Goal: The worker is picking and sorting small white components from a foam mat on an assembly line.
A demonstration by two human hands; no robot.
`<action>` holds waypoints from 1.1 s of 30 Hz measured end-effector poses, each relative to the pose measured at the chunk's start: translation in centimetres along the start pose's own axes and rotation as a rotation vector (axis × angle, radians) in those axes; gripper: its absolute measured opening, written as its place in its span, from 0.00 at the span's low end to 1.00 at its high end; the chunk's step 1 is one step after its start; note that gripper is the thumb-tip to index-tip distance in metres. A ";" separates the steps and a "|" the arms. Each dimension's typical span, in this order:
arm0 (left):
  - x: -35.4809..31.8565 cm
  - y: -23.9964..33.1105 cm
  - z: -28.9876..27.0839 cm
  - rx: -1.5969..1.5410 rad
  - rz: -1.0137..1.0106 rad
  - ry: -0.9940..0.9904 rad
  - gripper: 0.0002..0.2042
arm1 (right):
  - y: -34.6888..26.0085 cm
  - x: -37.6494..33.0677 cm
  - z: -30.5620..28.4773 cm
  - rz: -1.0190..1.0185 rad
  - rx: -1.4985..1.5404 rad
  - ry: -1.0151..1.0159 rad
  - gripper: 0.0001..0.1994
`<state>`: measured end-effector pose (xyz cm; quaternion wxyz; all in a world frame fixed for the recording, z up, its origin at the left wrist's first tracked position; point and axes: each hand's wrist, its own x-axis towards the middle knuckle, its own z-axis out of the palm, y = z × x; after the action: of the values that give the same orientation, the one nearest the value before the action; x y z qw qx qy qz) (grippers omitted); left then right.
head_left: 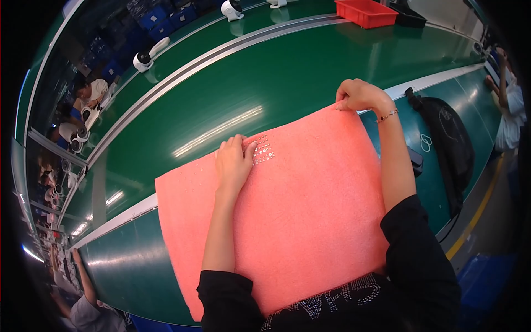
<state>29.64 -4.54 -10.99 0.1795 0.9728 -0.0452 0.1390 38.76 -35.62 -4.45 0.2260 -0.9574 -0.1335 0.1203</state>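
A large pink sheet (310, 210), foam-like and soft-looking, covers the near table edge and reaches down to my body. Close to its far edge sit several rows of small shiny metal pieces (264, 150), too small to make out as screws or studs. My left hand (231, 163) grips that far edge beside the rows, its thumb on the sheet next to them and its fingertips over the border. At the far right corner my right hand (362, 95) pinches the sheet between thumb and curled fingers. What lies beneath the sheet is hidden.
Beyond runs a green conveyor belt (298, 74) with a metal rail. White camera-like devices (142, 62) stand past it. A red tray (365, 14) is at the far right. A black bag (447, 135) and pale rings (425, 143) lie right of my arm. People work on both sides.
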 end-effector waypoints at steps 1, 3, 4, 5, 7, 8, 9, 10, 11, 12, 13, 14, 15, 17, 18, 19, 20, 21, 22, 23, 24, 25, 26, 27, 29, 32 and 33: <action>0.0 0.0 0.0 0.001 0.001 0.000 0.12 | -0.1 -0.1 0.0 -0.013 -0.005 0.015 0.10; 0.0 0.1 -0.1 -0.001 -0.003 -0.002 0.12 | -0.1 -0.3 -0.1 -0.025 -0.010 0.032 0.10; 0.0 0.2 -0.1 -0.002 0.001 -0.002 0.12 | -0.1 -0.5 -0.2 -0.023 -0.030 0.069 0.11; -0.1 0.3 -0.2 0.000 -0.003 -0.006 0.12 | -0.1 -0.9 -0.3 -0.021 -0.051 0.106 0.11; -0.3 0.2 -0.3 0.006 -0.014 -0.007 0.12 | -1.8 -2.6 -1.7 -0.058 -0.034 0.146 0.13; -0.4 0.1 -0.3 -0.026 -0.022 0.007 0.12 | -2.8 -3.8 -2.6 -0.092 -0.018 0.184 0.15; -0.5 0.3 -0.4 -0.060 -0.026 0.022 0.12 | -3.6 -5.0 -3.6 -0.156 0.018 0.164 0.16; -0.5 0.5 -0.4 -0.060 -0.028 0.021 0.12 | -4.2 -6.0 -4.3 -0.218 0.057 0.138 0.18; -0.6 1.0 -0.5 -0.105 0.038 0.097 0.12 | -4.5 -7.1 -4.6 -0.362 0.092 0.112 0.20; -0.5 2.1 -0.7 -0.156 0.113 0.172 0.14 | -4.5 -8.4 -5.1 -0.496 0.126 0.093 0.22; -0.4 3.5 -1.3 -0.154 0.114 0.166 0.14 | -4.8 -9.1 -5.4 -0.612 0.150 0.045 0.24; -0.4 5.3 -1.9 -0.322 0.159 0.124 0.15 | -4.8 -9.4 -5.4 -0.726 0.175 -0.003 0.26; -0.4 7.3 -2.6 -0.491 0.201 0.081 0.16 | -4.3 -9.2 -5.3 -0.854 0.148 -0.069 0.30; -0.6 10.8 -3.4 -0.680 0.285 -0.043 0.18 | -4.6 -10.2 -6.6 -0.840 0.087 -0.251 0.31; -0.7 12.4 -3.4 -0.748 0.297 -0.080 0.17 | -4.4 -10.2 -6.4 -0.956 0.099 -0.216 0.29; -0.7 12.9 -3.4 -0.745 0.291 -0.082 0.17 | -4.4 -10.5 -6.6 -0.959 0.105 -0.220 0.29; -0.8 13.4 -3.3 -0.743 0.296 -0.092 0.16 | -4.4 -10.9 -7.1 -0.900 0.042 -0.238 0.27; -0.7 13.8 -3.1 -0.747 0.309 -0.109 0.16 | -4.4 -11.2 -7.4 -0.831 -0.022 -0.251 0.25; -0.7 13.6 -2.6 -0.739 0.303 -0.106 0.15 | -3.8 -11.1 -7.0 -0.885 0.025 -0.193 0.23; -0.7 13.8 -2.6 -0.741 0.305 -0.112 0.15 | -3.5 -11.2 -7.1 -0.878 0.028 -0.192 0.23; -0.9 13.8 -2.7 -0.730 0.344 -0.109 0.15 | -3.6 -11.1 -7.0 -0.874 -0.013 -0.209 0.23; -0.9 13.8 -2.7 -0.720 0.383 -0.106 0.15 | -3.6 -11.0 -6.9 -0.870 -0.054 -0.225 0.23; -0.9 13.8 -2.5 -0.719 0.381 -0.111 0.15 | -3.4 -11.1 -6.7 -0.868 -0.049 -0.227 0.23; -0.9 14.0 -2.3 -0.685 0.414 -0.074 0.16 | -3.2 -11.3 -6.8 -0.879 -0.055 -0.204 0.23; -0.9 14.3 -2.0 -0.653 0.443 -0.038 0.16 | -2.8 -11.5 -7.1 -0.889 -0.061 -0.185 0.22; -1.3 14.4 -1.4 -0.660 0.440 0.017 0.18 | -2.5 -11.5 -7.3 -0.865 -0.095 -0.198 0.21; -1.3 14.5 -1.3 -0.648 0.465 0.048 0.18 | -2.4 -11.5 -7.4 -0.873 -0.096 -0.197 0.21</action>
<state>26.03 -17.51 -5.37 0.4418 0.8262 -0.3014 0.1774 29.69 -40.08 5.07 0.1970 -0.8049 -0.5511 0.0979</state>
